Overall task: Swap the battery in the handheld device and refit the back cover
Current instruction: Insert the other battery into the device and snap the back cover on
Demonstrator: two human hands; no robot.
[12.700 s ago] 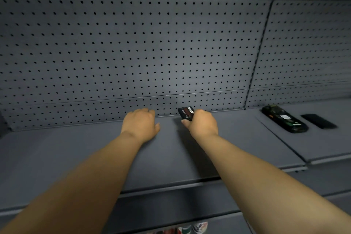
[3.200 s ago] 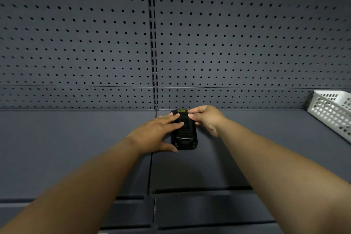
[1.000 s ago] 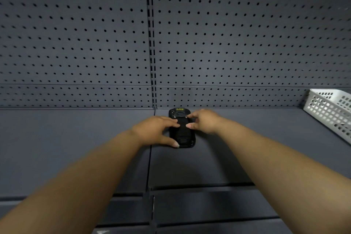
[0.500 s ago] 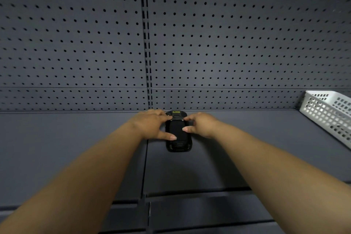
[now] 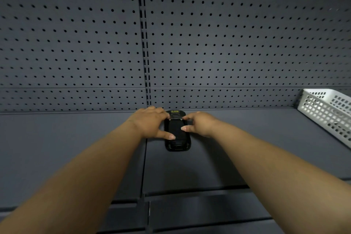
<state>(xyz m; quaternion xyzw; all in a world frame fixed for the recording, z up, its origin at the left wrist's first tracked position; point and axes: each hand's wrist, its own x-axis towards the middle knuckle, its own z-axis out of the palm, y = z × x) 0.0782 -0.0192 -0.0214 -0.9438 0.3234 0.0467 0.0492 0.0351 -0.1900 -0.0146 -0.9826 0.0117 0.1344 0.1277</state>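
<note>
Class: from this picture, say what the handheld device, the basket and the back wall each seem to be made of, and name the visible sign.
Handheld device: probably black moulded plastic, matte; rounded corners, dull sheen.
Basket: white plastic, likely; moulded lattice of slots.
Back wall: apparently painted sheet metal, matte grey; regular punched holes, slotted upright.

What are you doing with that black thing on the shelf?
A person is working on a black handheld device that lies flat on a dark grey shelf. The left hand and the right hand press on it from either side, fingers on its back, as if seating the back cover. Whether the cover has fully clicked in cannot be told. A white basket sits off to the right.
</note>
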